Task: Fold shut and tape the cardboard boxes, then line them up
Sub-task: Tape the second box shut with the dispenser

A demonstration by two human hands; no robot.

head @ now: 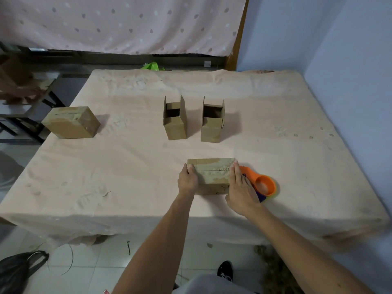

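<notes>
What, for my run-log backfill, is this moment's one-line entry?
left hand: grips near box | right hand: flat against it | tape dispenser: beside right hand | open boxes: two behind | closed box: far left

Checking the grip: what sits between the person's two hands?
A closed cardboard box, left hand gripping its left end, right hand flat against its right end; head view.

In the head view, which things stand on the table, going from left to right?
Closed box → left open box → right open box → tape dispenser. The near box is left out: it overlaps the right open box in this order.
</notes>
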